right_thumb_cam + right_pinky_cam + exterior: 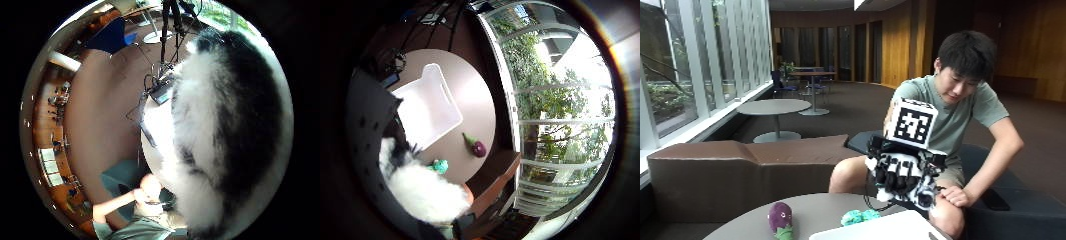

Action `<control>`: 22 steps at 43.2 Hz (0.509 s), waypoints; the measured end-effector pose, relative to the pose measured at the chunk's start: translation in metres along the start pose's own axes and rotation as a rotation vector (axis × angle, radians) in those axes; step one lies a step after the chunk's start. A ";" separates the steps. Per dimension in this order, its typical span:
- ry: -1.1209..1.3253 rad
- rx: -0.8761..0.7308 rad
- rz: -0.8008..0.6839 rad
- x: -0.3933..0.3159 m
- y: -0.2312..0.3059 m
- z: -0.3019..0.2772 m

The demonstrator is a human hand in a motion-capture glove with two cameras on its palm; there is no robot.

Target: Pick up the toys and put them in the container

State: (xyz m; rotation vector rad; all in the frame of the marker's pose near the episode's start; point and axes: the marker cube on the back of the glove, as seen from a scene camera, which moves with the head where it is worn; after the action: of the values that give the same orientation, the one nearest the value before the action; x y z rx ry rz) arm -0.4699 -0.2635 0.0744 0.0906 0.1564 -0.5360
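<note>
We see a person seated at a round counter (pixel 740 226), the gloved right hand (pixel 903 172) raised at centre frame above the white bin (pixel 873 230), its fingers curled round a black-and-white plush (pixel 923 192) that peeps out beneath the glove. In the thumb-side palm view the plush (pixel 220 130) fills most of the frame: long, fluffy pile, white with dark patches, so it sits close against the palm. We judge it light and very soft, a toy that squashes under the fingers and should not slip; a hold round its bulk looks surer than a pinch of fur.

Two toys lie on the counter at the lower left and lower centre of the outside view, near the bin but outside it. The eggplant (pixel 780 218) is purple with a green stalk, smooth-skinned and plump, tapering to one end; whether it is cloth or plastic we cannot tell. We would take it across its thick middle. The teal toy (pixel 859 216) is small, lumpy and knobbly, apparently soft, and likely light enough to lift with the fingertips from above.

The bin (pixel 427 107) is rectangular, rigid white plastic, shallow, with slot handles, and in the little-finger view it shows nothing inside. The person's bare hand (pixel 953 196) rests on a knee.
</note>
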 end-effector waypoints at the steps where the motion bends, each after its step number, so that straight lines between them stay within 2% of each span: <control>1: -0.002 -0.011 0.001 -0.003 -0.002 0.003; 7: 0.004 -0.120 0.027 -0.016 -0.007 0.030; 15: 0.075 -0.511 0.072 -0.020 0.004 0.057; 18: 0.088 -0.539 0.080 -0.017 0.010 0.056; 22: 0.075 -0.489 0.084 -0.010 0.015 0.047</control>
State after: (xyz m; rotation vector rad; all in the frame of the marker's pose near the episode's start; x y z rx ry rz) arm -0.4653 -0.2514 0.1226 -0.3579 0.3509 -0.3989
